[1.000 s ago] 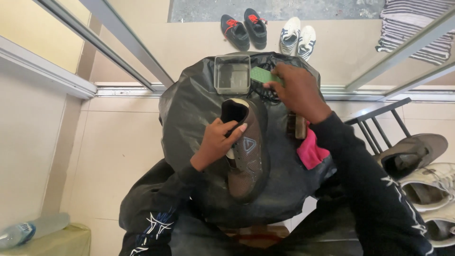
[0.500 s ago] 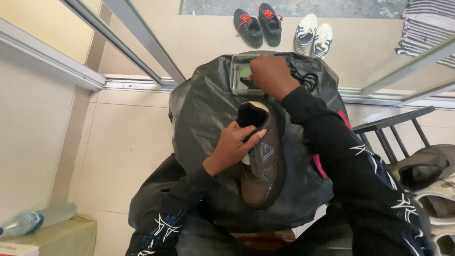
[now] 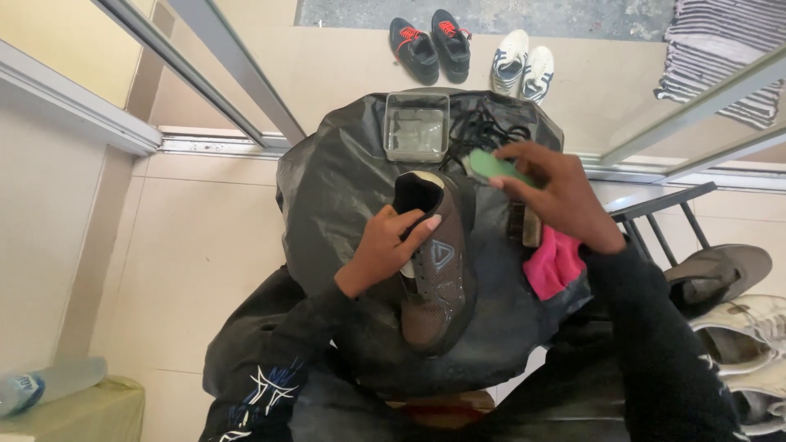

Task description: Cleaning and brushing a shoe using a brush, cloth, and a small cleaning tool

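My left hand point(image 3: 385, 245) grips a brown shoe point(image 3: 434, 278) by its side near the opening, holding it over a table draped in black plastic sheet point(image 3: 336, 188). My right hand point(image 3: 557, 192) holds a small green sponge point(image 3: 490, 166) just right of the shoe's heel end. A clear square tub of water point(image 3: 417, 125) stands at the far side of the sheet. Black laces point(image 3: 483, 131) lie beside the tub.
A wooden brush point(image 3: 524, 223) and a pink cloth point(image 3: 553, 263) lie under my right hand. Black shoes point(image 3: 430, 45) and white shoes point(image 3: 520, 61) stand beyond the door track. More shoes point(image 3: 729, 286) and a chair point(image 3: 655, 217) are at right. A bottle point(image 3: 49, 381) lies lower left.
My right hand has come back from the water tub with the green sponge, moving right and toward the shoe. My left hand keeps holding the shoe in place.
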